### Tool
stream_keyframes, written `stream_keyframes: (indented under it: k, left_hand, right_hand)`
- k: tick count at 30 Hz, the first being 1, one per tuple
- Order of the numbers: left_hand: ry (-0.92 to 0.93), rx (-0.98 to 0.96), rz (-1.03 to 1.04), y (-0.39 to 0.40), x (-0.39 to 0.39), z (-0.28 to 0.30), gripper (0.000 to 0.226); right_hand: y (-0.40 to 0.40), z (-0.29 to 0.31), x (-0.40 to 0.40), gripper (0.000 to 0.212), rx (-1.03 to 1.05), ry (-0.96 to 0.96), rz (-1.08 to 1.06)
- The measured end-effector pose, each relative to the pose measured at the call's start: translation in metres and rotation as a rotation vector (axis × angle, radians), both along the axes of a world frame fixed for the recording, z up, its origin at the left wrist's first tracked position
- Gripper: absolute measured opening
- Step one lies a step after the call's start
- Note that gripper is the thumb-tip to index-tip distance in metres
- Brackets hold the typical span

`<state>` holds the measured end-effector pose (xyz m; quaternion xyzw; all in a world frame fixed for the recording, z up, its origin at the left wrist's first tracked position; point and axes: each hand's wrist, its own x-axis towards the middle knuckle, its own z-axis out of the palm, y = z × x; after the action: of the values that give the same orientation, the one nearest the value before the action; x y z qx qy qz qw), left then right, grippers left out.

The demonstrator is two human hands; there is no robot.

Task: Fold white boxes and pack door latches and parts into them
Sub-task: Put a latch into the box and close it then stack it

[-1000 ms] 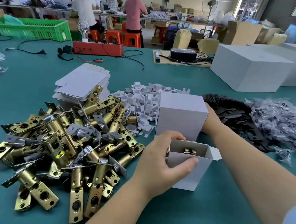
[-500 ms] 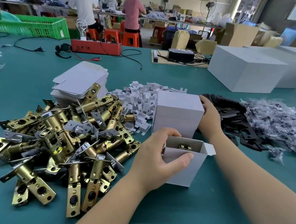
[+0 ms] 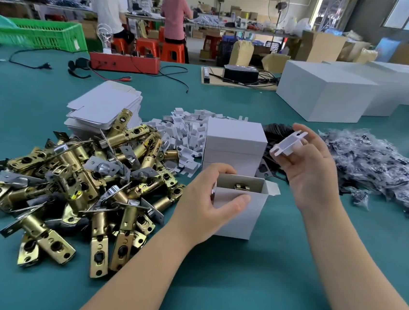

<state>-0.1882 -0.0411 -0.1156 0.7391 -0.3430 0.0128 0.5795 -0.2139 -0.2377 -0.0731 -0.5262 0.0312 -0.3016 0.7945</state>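
In the head view, our left hand (image 3: pixel 208 203) grips the open white box (image 3: pixel 240 209) at frame centre on the surface (image 3: pixel 286 277); thin card, so we hold its walls lightly. A brass latch (image 3: pixel 241 186) stands inside. Our right hand (image 3: pixel 307 170) pinches a light, stiff white insert (image 3: pixel 287 144), centre right.

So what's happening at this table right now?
A person is packing door latches into small white boxes. The left hand grips an open box with a brass latch already inside, while the right hand holds a white cardboard insert above it. A pile of latches lies alongside.
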Motion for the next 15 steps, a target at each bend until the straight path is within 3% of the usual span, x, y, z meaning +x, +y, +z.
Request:
stream_keyframes:
  k: [5,11,15]
  left_hand:
    - [-0.012,0.004,0.006,0.001,-0.002,0.001,0.033]
    - [-0.025,0.013,0.005,0.002,-0.002,-0.001,0.037]
    - [-0.165,0.066,0.073,0.003,-0.003,-0.003,0.046]
  right_hand:
    - [0.024,0.014,-0.032,0.046,-0.548,0.008,0.128]
    - [0.025,0.018,-0.045,0.049,-0.754,0.045,0.12]
    - [0.027,0.017,-0.051,0.042,-1.069,0.065,0.027]
